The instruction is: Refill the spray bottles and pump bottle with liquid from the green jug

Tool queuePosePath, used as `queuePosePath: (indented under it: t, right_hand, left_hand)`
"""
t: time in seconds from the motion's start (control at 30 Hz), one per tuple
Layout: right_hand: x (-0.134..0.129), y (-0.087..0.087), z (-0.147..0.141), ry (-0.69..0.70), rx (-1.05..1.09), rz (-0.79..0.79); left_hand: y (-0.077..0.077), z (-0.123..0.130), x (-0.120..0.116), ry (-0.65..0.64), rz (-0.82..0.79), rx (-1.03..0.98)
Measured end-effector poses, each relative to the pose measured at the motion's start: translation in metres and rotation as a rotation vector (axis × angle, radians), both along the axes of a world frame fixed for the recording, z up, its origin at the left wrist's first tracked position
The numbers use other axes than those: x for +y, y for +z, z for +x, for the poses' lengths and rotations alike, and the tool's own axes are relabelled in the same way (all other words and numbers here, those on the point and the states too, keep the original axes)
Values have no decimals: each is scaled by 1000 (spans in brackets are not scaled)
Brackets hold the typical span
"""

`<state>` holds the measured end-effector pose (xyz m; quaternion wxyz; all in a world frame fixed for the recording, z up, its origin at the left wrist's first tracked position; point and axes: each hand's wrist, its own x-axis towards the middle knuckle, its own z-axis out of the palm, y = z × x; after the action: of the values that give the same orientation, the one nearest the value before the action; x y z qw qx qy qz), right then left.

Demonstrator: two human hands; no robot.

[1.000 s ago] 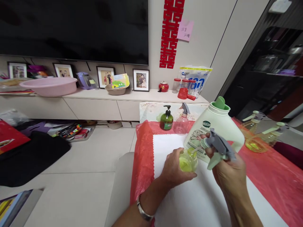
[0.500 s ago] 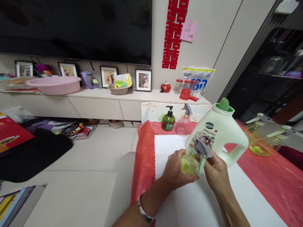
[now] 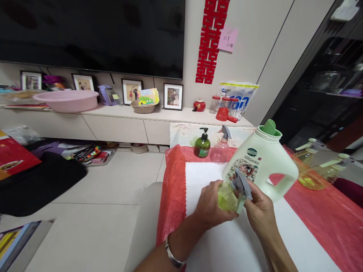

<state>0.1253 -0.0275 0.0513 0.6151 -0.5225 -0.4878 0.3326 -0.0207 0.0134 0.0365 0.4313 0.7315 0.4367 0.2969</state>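
A small clear spray bottle (image 3: 226, 197) with yellow-green liquid is tilted in front of me, above the white sheet. My left hand (image 3: 208, 204) is wrapped round its body. At its neck, the fingers of my right hand (image 3: 259, 206) are closed on the grey spray head (image 3: 241, 185), which has a pale green trigger; part of the grip is hidden. Just behind stands a large pale green jug (image 3: 265, 158) with a green cap piece in its mouth. Beyond my left hand are a dark green pump bottle (image 3: 202, 146) and a pink clear spray bottle (image 3: 220, 151).
Two more spray bottles (image 3: 312, 180) with yellow liquid stand at the right on red plastic film (image 3: 326, 215). Behind the table, a long cabinet (image 3: 116, 126) bears a pink basin (image 3: 68, 101), framed photos, jars and a red scoop (image 3: 222, 114).
The grey spray head has turned a little on the bottle's neck, with its trigger now angled differently. Both hands keep nearly the same place. The view has shifted slightly.
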Motion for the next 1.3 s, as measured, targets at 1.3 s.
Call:
queuePosePath:
  t: [1.3]
  right_hand:
    - [-1, 0, -16, -239, -119, -33]
  left_hand:
    - [-14, 3, -12, 0, 448, -374]
